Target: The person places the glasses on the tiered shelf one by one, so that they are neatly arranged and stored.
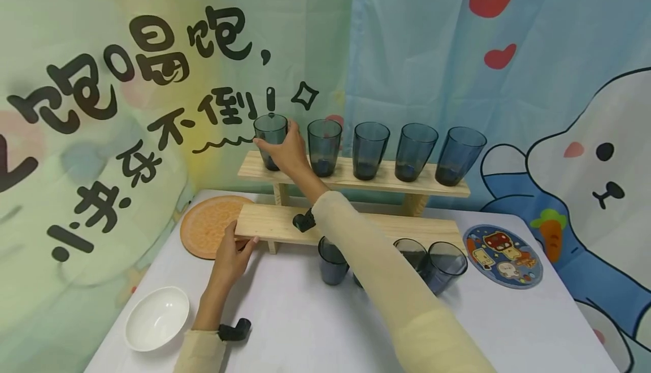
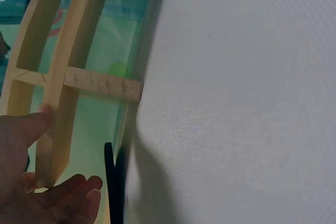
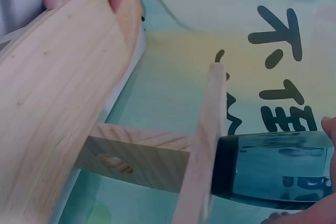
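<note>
A two-tier wooden rack point(image 1: 351, 223) stands on the table. My right hand point(image 1: 291, 150) holds the leftmost tinted drinking glass point(image 1: 270, 133) at the left end of the upper board point(image 1: 346, 176), thumb on one side and fingers on the other. In the right wrist view the base of this glass point(image 3: 278, 169) meets the board. Further right on that board, several like glasses point(image 1: 371, 150) stand in a row. My left hand point(image 1: 231, 257) grips the left end of the lower board, its thumb point(image 2: 37, 124) on the edge.
Before the rack, more tinted glasses point(image 1: 333, 265) stand on the white table point(image 1: 305, 328), partly hidden by my right sleeve point(image 1: 376, 282). A white bowl point(image 1: 157, 319) sits at front left, a round orange mat point(image 1: 211, 226) behind it. A patterned blue mat point(image 1: 503, 257) lies at right.
</note>
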Action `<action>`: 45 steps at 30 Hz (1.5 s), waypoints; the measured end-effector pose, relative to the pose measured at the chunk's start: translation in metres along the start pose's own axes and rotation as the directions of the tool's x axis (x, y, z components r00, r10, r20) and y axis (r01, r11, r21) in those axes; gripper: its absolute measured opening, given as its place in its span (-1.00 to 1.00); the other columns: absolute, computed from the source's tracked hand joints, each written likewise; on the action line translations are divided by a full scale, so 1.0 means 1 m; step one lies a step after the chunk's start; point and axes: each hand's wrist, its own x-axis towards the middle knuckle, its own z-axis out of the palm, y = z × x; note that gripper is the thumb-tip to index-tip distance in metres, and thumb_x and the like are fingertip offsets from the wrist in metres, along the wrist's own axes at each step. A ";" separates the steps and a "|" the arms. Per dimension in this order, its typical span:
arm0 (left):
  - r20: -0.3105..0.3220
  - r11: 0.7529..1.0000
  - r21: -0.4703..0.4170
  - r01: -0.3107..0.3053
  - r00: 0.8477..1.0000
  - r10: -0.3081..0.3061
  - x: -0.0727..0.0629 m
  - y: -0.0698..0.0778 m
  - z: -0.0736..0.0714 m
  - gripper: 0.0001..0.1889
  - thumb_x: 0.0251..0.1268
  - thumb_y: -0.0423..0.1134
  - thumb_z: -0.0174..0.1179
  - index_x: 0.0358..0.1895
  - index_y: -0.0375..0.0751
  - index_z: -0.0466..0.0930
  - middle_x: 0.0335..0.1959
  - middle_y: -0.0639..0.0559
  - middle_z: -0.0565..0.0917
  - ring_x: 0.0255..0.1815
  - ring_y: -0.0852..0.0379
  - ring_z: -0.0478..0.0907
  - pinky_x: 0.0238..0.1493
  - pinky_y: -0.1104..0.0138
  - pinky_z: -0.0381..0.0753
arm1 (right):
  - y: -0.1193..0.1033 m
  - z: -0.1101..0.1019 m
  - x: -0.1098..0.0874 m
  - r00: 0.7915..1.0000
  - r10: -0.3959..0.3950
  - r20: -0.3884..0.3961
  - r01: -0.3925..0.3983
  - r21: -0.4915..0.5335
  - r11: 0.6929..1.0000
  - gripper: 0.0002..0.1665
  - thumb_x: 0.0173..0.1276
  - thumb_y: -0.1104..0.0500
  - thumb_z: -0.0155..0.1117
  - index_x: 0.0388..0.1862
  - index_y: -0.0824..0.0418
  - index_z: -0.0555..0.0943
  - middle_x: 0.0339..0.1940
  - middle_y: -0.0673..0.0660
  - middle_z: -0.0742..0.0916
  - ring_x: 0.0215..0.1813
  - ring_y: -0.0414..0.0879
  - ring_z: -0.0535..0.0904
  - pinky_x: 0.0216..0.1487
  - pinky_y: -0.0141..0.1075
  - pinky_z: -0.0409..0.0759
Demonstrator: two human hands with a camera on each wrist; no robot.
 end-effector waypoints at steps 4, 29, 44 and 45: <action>0.009 1.000 -0.007 -0.002 1.000 0.002 0.000 -0.001 0.002 -0.20 0.62 -0.20 0.21 0.64 -0.44 -0.06 0.48 -0.54 0.36 0.40 -0.39 0.53 0.39 -0.11 0.58 | 0.005 -0.003 -0.010 0.999 -0.040 0.018 0.040 -0.010 0.999 0.31 0.40 -0.21 0.49 0.78 0.14 -0.15 0.76 0.18 0.15 0.72 0.12 0.16 0.62 0.05 0.35; 0.018 1.000 -0.007 0.006 1.000 -0.006 -0.003 0.000 -0.007 -0.22 0.64 -0.17 0.20 0.64 -0.46 -0.02 0.47 -0.49 0.38 0.37 -0.38 0.57 0.35 -0.11 0.61 | 0.035 -0.197 -0.124 0.772 -0.614 -0.167 0.566 -0.260 0.782 -0.23 0.44 0.12 0.49 0.56 0.20 0.42 0.30 0.22 0.66 0.32 0.08 0.61 0.39 -0.04 0.56; 0.020 1.000 0.010 0.008 1.000 -0.009 -0.003 0.004 -0.005 -0.24 0.64 -0.19 0.19 0.64 -0.45 -0.01 0.47 -0.48 0.37 0.36 -0.39 0.57 0.34 -0.11 0.61 | 0.147 -0.276 -0.229 0.987 -0.099 -0.125 0.058 -0.302 0.952 -0.04 0.51 -0.11 0.42 0.71 0.12 0.21 0.59 0.24 0.49 0.61 0.29 0.35 0.55 0.28 0.31; 0.020 1.000 0.010 0.009 1.000 -0.009 -0.003 0.005 -0.005 -0.24 0.64 -0.19 0.19 0.64 -0.45 -0.01 0.47 -0.48 0.36 0.36 -0.40 0.57 0.34 -0.11 0.62 | 0.153 -0.278 -0.233 0.987 -0.090 -0.131 0.046 -0.311 0.949 -0.03 0.50 -0.11 0.43 0.71 0.13 0.21 0.59 0.26 0.49 0.60 0.31 0.34 0.54 0.28 0.31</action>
